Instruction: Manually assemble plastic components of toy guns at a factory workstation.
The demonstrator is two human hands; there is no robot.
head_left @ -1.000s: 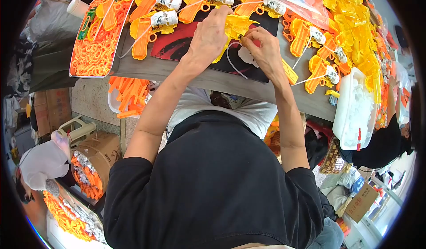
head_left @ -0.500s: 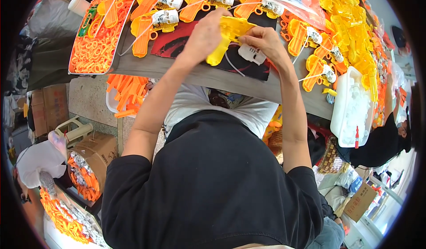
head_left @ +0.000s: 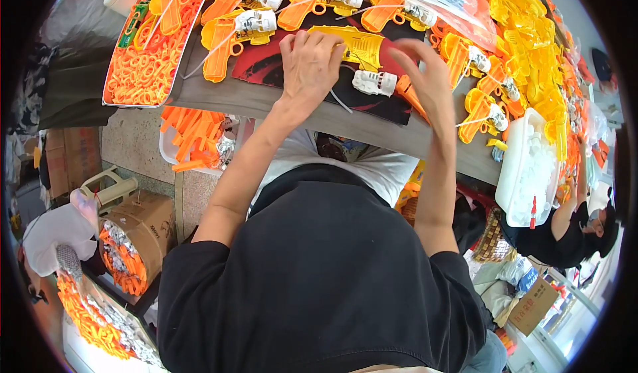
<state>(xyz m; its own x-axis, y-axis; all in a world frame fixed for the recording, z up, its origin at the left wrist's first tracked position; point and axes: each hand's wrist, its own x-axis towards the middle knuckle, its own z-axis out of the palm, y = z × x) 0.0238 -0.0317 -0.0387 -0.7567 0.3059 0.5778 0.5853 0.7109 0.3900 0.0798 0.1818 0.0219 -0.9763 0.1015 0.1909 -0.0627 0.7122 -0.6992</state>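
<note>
A yellow toy gun half-shell [head_left: 362, 46] lies hollow side up on the red and black mat. My left hand [head_left: 309, 70] is closed over its left end, fingers curled and hiding that part. Just to the right of the shell, my right hand [head_left: 425, 74] hovers with thumb and fingers apart, slightly blurred. By its wrist is an orange piece [head_left: 411, 94], partly covered by the forearm. A white printed toy part [head_left: 373, 83] rests on the mat below the shell. A thin white strip [head_left: 341, 100] sticks out under my left hand.
Several part-built orange and yellow toy guns [head_left: 256, 24] line the table's far side. An orange-ring tray [head_left: 143, 80] stands left, a white tub [head_left: 508, 187] of clear pieces right. Yellow shells [head_left: 525, 40] pile up behind it. A co-worker [head_left: 565, 233] sits at the right.
The yellow half-shell has gone from raised and tilted in both hands to lying on the mat. My right hand has let go and moved right; an orange piece now shows beside it.
</note>
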